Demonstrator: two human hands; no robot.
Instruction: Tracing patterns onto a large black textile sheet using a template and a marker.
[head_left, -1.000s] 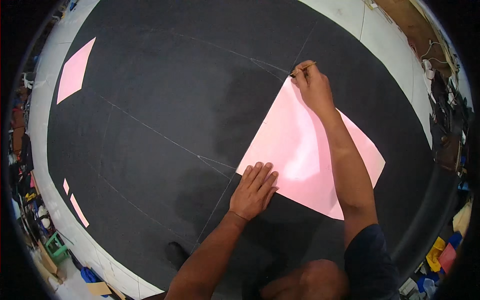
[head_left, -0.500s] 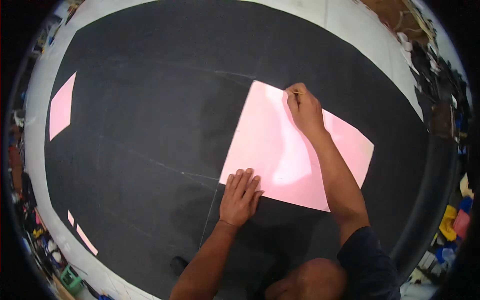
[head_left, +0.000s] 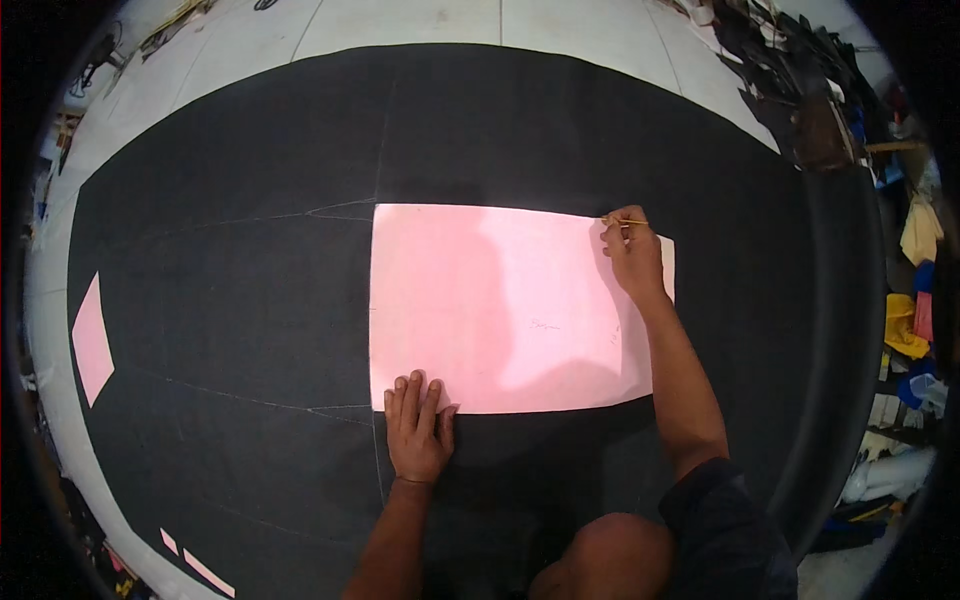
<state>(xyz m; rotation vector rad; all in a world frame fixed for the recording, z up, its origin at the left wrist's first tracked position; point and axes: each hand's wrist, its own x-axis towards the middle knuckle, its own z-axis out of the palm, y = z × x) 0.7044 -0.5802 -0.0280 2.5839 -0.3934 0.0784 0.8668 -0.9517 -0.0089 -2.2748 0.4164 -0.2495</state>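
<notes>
A large pink sheet (head_left: 560,370) of paper or card lies flat on black material (head_left: 250,300). My left hand (head_left: 418,430) rests at its near left corner, fingers stretched over the near edge and pressing on it. At the far edge, toward the right, my right hand (head_left: 632,255) pinches a thin yellowish pen (head_left: 634,223), its tip by the sheet's edge. Whether the tip touches the black material cannot be made out. Thin pale lines (head_left: 250,217) run over the black material left of the sheet, some meeting in narrow points near its left corners.
A smaller pink piece (head_left: 93,340) lies at the far left, and two narrow pink strips (head_left: 208,572) at the lower left. Pale floor tiles (head_left: 420,22) border the material. Dark scraps (head_left: 760,60) and a yellow cloth (head_left: 905,325) lie along the right side.
The view has turned, so the sheet now looks squarer and farther left. My right hand has moved right along the sheet's far edge with the pen. My left hand stays on the near left corner.
</notes>
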